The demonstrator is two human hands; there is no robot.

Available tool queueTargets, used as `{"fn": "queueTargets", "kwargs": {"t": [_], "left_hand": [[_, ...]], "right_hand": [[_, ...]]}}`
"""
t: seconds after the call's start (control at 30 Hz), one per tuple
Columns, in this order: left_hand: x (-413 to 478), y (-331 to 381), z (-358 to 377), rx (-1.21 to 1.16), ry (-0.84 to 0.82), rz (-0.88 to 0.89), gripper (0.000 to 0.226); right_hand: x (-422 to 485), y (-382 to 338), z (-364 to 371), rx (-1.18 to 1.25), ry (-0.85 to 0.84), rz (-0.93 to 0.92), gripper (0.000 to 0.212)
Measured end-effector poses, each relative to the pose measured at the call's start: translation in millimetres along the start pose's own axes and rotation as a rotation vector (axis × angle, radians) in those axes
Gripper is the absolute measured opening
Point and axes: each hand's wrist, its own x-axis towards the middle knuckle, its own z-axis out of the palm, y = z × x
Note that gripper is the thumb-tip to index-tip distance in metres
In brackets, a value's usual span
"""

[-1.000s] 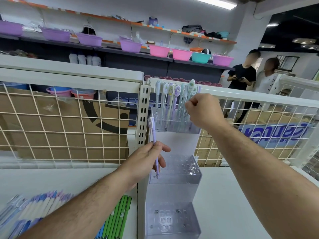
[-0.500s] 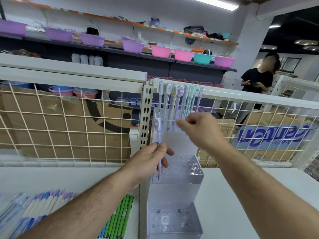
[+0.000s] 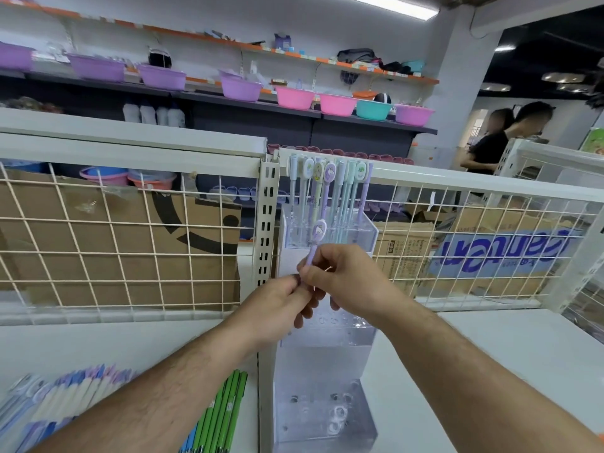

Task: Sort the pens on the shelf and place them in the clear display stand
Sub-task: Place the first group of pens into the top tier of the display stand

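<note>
At the middle of the white shelf [image 3: 490, 361], both hands meet in front of the clear display stand [image 3: 323, 367]. A purple pen with an oval unicorn topper [image 3: 315, 240] stands nearly upright between them, its topper level with the stand's top tier and its lower barrel hidden behind the fingers. The left hand [image 3: 277, 305] pinches the barrel low down with its fingertips. The right hand [image 3: 349, 279] pinches it just above, thumb and forefinger closed on the barrel below the topper, the other fingers curled.

A second ago the left hand held this pen alone, out to the left of the stand, while the right hand was up at the row of pastel pens [image 3: 330, 188] standing in the top tier. Since then the right hand has come down and taken hold too, and the pen has shifted right, over the middle tier.

Green pens [image 3: 225, 413] and a fan of pastel pens [image 3: 65, 397] lie on the shelf at lower left.
</note>
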Motion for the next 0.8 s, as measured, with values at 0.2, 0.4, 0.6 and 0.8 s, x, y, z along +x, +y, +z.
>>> {"fn": "queueTargets", "kwargs": {"t": [0.2,0.4,0.6,0.8], "left_hand": [[1,3,0,0.104,-0.025,-0.021,0.012],[-2,10,-4,0.108,0.029,0.024,0.008],[-1,12,-9,0.209,0.110,0.136,0.007],[-3,8,-12,0.319,0.100,0.140,0.005]], "right_hand": [[9,-16,-34,0.096,0.251,0.000,0.015],[34,-29,-87,-0.023,0.596,-0.066,0.017],[54,-16,-89,-0.265,0.565,-0.049,0.021],[62,-13,-80,-0.477,0.457,0.014,0.028]]}}
